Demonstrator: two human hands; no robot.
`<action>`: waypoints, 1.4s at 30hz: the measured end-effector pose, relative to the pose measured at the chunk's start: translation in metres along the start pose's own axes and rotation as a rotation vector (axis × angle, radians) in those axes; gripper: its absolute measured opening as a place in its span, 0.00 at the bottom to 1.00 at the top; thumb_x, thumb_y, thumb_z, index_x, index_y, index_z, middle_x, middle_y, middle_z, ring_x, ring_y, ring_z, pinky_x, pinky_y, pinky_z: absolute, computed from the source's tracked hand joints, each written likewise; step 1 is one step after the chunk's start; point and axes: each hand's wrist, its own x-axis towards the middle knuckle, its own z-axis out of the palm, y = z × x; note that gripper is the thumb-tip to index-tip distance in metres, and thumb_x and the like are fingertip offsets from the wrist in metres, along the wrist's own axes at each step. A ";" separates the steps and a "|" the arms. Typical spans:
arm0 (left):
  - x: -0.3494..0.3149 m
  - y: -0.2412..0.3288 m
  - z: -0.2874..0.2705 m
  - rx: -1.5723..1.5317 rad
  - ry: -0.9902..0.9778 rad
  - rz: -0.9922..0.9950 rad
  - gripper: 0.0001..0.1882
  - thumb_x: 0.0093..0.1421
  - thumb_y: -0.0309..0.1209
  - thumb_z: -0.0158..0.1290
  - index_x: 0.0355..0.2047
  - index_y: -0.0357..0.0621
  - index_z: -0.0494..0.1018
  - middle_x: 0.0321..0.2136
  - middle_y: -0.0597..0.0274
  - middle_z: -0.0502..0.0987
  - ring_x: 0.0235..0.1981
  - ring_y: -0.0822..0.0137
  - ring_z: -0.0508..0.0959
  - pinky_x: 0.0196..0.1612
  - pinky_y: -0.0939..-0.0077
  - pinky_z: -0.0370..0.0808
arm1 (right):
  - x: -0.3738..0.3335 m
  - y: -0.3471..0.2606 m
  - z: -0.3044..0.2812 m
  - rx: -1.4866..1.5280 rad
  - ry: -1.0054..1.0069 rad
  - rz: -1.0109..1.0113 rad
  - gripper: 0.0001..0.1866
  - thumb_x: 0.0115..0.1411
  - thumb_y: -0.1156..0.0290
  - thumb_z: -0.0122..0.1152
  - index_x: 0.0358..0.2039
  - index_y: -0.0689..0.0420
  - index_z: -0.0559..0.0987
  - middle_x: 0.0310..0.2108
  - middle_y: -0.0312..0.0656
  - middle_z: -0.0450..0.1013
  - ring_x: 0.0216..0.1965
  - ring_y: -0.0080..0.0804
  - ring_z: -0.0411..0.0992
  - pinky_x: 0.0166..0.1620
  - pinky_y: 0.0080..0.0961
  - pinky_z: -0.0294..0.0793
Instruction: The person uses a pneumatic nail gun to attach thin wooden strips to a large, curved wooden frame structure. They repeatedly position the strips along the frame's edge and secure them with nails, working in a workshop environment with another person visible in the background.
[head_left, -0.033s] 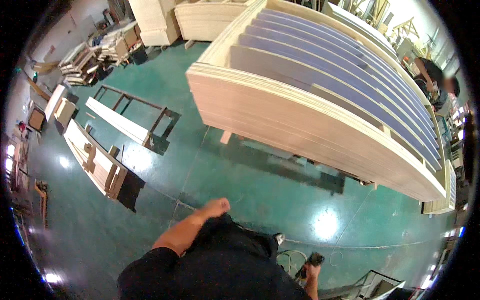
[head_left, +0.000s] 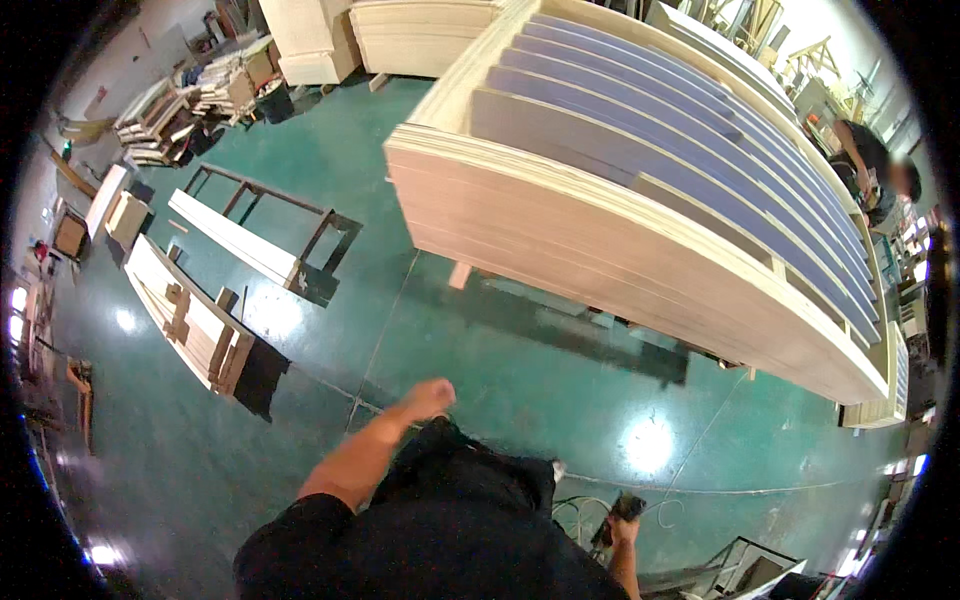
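My left hand (head_left: 432,397) swings out in front of my dark-clothed body over the green floor (head_left: 480,380). Its fingers are curled in and nothing shows in it. My right hand (head_left: 627,527) hangs low at my right side, gripping a small dark hand tool (head_left: 622,508). Pale loops of hose or cable (head_left: 578,512) lie on the floor just left of the tool. Ahead of me stands a big raised stack of pale wooden sheets (head_left: 600,250), with long blue-purple panels (head_left: 700,150) set on edge in rows on top.
Wooden frames (head_left: 195,335) lie on the floor to the left, with a long pale board on a dark frame (head_left: 245,235) behind them. Piles of timber (head_left: 190,100) and pale cabinets (head_left: 310,40) stand at the back. Another person (head_left: 872,165) works at the far right.
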 end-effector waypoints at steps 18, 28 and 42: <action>0.194 0.488 -0.435 1.097 -0.588 1.147 0.46 0.47 0.45 0.67 0.68 0.66 0.64 0.61 0.50 0.68 0.63 0.45 0.68 0.63 0.32 0.61 | -0.002 -0.025 0.410 -0.587 -0.531 0.218 0.12 0.55 0.67 0.71 0.37 0.58 0.82 0.26 0.43 0.79 0.26 0.38 0.76 0.28 0.38 0.75; 0.216 0.504 -0.394 1.168 -0.790 1.255 0.45 0.54 0.47 0.65 0.69 0.46 0.61 0.36 0.48 0.78 0.37 0.51 0.82 0.54 0.37 0.69 | -0.112 -0.148 0.674 -0.453 -0.038 -0.011 0.36 0.43 0.64 0.70 0.57 0.50 0.76 0.44 0.50 0.81 0.45 0.52 0.80 0.46 0.46 0.78; 0.203 0.527 -0.336 1.315 -0.922 1.253 0.51 0.53 0.39 0.59 0.75 0.42 0.49 0.58 0.35 0.70 0.56 0.48 0.78 0.54 0.57 0.78 | -0.288 -0.139 0.927 -0.168 0.170 0.665 0.41 0.50 0.61 0.68 0.66 0.50 0.67 0.53 0.52 0.78 0.54 0.56 0.75 0.55 0.54 0.71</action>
